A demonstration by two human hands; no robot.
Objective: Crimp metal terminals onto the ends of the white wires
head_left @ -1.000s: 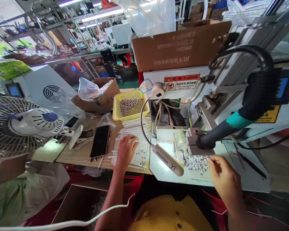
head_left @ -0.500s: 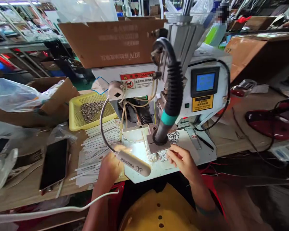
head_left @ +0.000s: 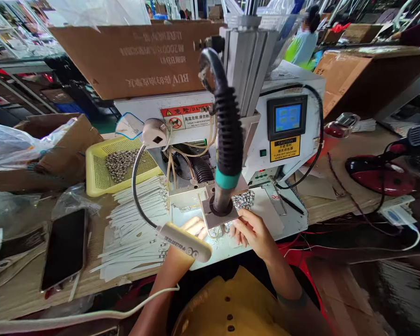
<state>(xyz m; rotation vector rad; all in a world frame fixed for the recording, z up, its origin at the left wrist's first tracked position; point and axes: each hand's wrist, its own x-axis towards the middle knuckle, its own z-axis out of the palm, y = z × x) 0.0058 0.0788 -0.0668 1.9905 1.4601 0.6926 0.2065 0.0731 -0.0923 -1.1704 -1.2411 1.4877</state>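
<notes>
— White metal, lit from close by: the machine's plate (head_left: 259, 212) at the near edge of the wooden surface (head_left: 21, 284), seen from the head camera. Where are the hands?

— Both on that plate. The left hand (head_left: 193, 227) lies under the head of the gooseneck lamp (head_left: 185, 241), which hides most of it; whether its fingers grip anything cannot be told. The right hand (head_left: 251, 229) sits just right of the square block (head_left: 219, 212) under the black ribbed hose (head_left: 227, 140), fingers curled inward, fingertips touching the scatter of small metal parts (head_left: 243, 199) on the plate. What they pinch, if anything, is too small to make out.

— And around them?

— Left of the plate, a fan of white strips (head_left: 133, 233) spreads over the surface, with a dark phone (head_left: 66, 248) lying flat further left. Behind the strips, a yellow mesh tray (head_left: 94, 179) holds more small parts. On the machine's front, a blue screen (head_left: 287, 117) glows above a yellow caution label (head_left: 284, 148); a cardboard box (head_left: 140, 56) rests on top. A white cable (head_left: 91, 315) crosses the person's left forearm.
</notes>
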